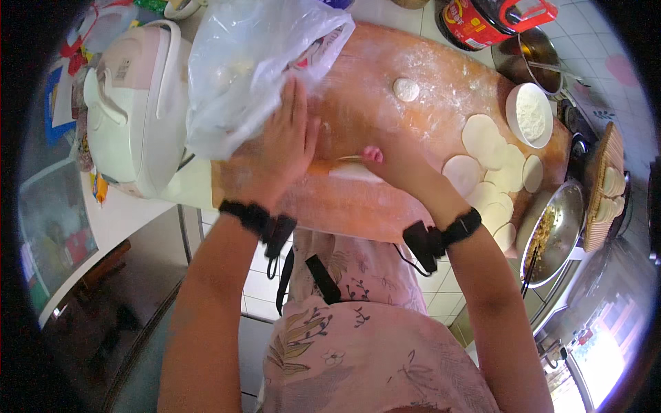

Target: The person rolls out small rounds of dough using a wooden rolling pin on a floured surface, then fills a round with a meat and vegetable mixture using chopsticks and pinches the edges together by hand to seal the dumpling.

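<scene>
My left hand [284, 142] is held against the near edge of a translucent white plastic bag [237, 67], fingers extended and thumb apart; its palm side is hidden. A pale, rounded mass shows dimly through the bag. My right hand [395, 160] is blurred and curled low over the floured wooden board [356, 201]. Beside its fingers lies a pale flat piece of dough [353, 174], partly covered; whether the hand grips anything is unclear. A small floured dough disc [406, 90] sits farther back. Several rolled dough rounds [508, 168] overlap to the right of my right hand.
A white bowl of flour [530, 114] stands at the board's right. Nearer is a metal bowl of filling [560, 232] with chopsticks. Shaped dumplings lie on a woven tray [596, 206]. A white rice cooker [137, 108] stands left; a red-labelled jug [477, 23] and metal pot [529, 59] are behind.
</scene>
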Demonstrator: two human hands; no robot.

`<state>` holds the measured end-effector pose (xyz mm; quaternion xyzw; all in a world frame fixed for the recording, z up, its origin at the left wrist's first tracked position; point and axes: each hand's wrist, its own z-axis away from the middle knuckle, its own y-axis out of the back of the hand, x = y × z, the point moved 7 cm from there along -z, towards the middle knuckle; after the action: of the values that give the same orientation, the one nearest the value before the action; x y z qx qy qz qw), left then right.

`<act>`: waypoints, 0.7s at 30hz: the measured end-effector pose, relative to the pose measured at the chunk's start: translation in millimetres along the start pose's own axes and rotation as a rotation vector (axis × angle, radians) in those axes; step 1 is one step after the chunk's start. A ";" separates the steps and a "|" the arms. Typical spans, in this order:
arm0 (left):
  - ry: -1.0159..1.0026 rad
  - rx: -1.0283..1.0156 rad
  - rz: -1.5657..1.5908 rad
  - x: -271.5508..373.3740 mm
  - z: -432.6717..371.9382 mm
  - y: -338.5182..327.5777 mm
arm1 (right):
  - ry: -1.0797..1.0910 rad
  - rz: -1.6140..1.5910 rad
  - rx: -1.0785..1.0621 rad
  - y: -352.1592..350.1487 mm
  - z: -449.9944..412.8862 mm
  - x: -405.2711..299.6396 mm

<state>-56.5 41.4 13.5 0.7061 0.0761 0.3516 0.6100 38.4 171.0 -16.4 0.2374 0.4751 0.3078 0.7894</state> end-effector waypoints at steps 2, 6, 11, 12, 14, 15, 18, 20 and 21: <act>-0.015 0.107 0.058 2.8 -17.9 8.3 | 0.006 -0.019 0.113 2.6 -5.2 -0.4; -0.100 0.011 -0.013 12.3 66.3 -11.1 | 0.059 -0.016 0.141 15.1 -7.8 0.5; -0.143 0.038 -0.094 5.7 34.9 -6.6 | 0.115 0.072 0.246 24.8 24.1 0.5; -0.134 0.041 -0.086 2.0 13.3 -5.1 | 0.065 -0.017 0.216 21.2 18.3 1.2; -0.046 0.151 0.034 -3.6 -21.2 7.5 | 0.009 -0.102 0.198 17.6 15.1 3.4; -0.058 0.173 0.022 -0.7 -18.9 15.7 | 0.000 -0.076 0.217 17.5 8.8 3.7; -0.097 0.087 -0.039 6.9 24.2 -13.2 | 0.030 0.045 0.218 12.5 3.1 16.2; -0.145 0.049 0.020 17.1 73.4 -13.1 | 0.108 -0.090 0.187 2.0 19.4 14.6; -0.126 0.010 0.067 11.3 98.5 -18.5 | 0.111 -0.068 0.199 5.7 27.7 4.4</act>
<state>15.9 -27.6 0.2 0.7321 0.0156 0.3263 0.5978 63.4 175.8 -3.1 0.2809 0.5540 0.2447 0.7445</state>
